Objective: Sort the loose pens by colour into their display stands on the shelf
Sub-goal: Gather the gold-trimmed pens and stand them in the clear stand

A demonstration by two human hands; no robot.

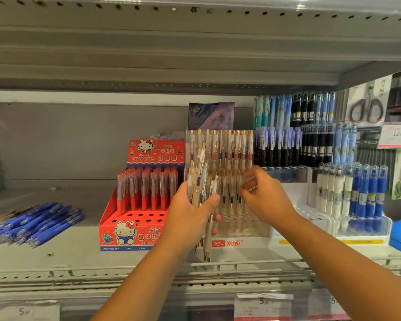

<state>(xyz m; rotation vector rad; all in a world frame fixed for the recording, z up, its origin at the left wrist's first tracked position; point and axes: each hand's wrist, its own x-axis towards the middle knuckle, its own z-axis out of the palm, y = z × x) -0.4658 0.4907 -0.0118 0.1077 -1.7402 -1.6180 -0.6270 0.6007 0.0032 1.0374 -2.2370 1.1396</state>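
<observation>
My left hand (190, 214) grips a bunch of beige pens with gold clips (203, 181), held upright in front of the clear display stand (241, 230). That stand holds rows of the same beige pens. My right hand (262, 195) reaches into the stand's front row, its fingers curled among the pen tops; whether it pinches one is unclear. A pile of loose blue pens (39, 222) lies flat on the shelf at the left. The red cartoon-cat stand (125, 230) holds red pens (148, 188) in its back rows, with open holes in front.
To the right stand racks of blue, black and white pens (352, 188) in clear holders. Packaged scissors (368, 105) hang at the upper right. A wire rail (148, 271) runs along the shelf's front edge, with price tags below. The upper shelf hangs low overhead.
</observation>
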